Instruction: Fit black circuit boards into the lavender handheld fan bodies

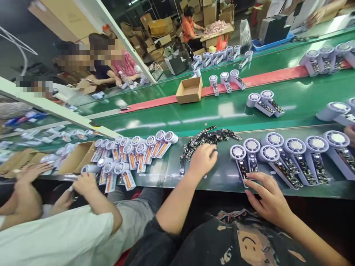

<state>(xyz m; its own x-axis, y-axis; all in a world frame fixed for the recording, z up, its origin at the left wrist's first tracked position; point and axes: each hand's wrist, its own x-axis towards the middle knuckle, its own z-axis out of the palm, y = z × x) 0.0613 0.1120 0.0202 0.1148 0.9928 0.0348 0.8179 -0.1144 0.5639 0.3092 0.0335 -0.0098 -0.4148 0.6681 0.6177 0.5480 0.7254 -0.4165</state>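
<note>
My left hand (203, 159) reaches into a pile of small black circuit boards (196, 142) on the bench. Its fingers are bent downward, and whatever lies under the fingertips is hidden. My right hand (267, 190) has its fingers apart, with fingertips at the handle end of a pale lilac handheld fan (238, 152). A circuit board shows in that fan's open handle. Close by on the right lie several similar fans (294, 146) with boards in their handles. A single board (182, 165) rests left of the pile.
Left of me, a co-worker's hands (85, 183) work beside several fans (137, 140) and a cardboard box (77, 159). A green conveyor (155, 114) runs behind the bench, carrying an open carton (189, 90) and more fans. At the right edge another person's hand (351, 133) shows.
</note>
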